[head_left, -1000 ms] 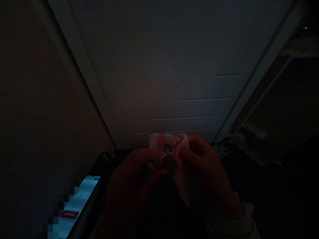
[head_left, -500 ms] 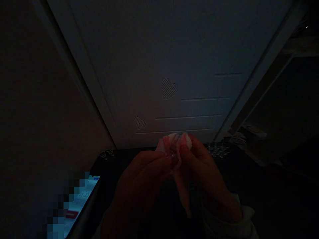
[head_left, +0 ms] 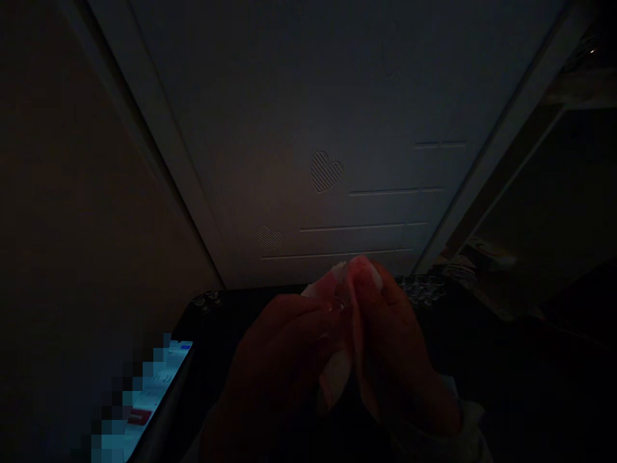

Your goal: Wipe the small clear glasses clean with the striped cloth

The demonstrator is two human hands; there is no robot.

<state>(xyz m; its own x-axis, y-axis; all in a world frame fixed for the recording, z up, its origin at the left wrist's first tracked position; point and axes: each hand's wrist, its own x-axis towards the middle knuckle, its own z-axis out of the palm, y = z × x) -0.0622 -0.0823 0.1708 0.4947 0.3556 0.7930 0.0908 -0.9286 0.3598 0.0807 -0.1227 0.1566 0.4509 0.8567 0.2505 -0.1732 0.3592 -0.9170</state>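
Observation:
Dim light leaves much of the scene dark. My left hand (head_left: 277, 347) is closed, its fingertips pinched at a small clear, shiny thing (head_left: 342, 302) whose kind I cannot make out. Around that thing lies a soft pink and white cloth (head_left: 359, 273). My right hand (head_left: 407, 341) is closed on the cloth, its thumb pressing a fold near the top. Loose parts of the cloth hang down between both hands. My fingers and the folds hide part of the clear thing.
A pale panel (head_left: 270, 161) with embossed hearts and lines stands ahead. A lit screen (head_left: 154, 402) is at the lower left. Below my hands is a dark surface with a patterned edge (head_left: 421, 290). Indistinct items (head_left: 482, 257) sit at the right.
The cloth has shifted in my fingers: its upper fold at my right thumb stands higher, and the hanging part has spread into two flaps. Both hands stay close together.

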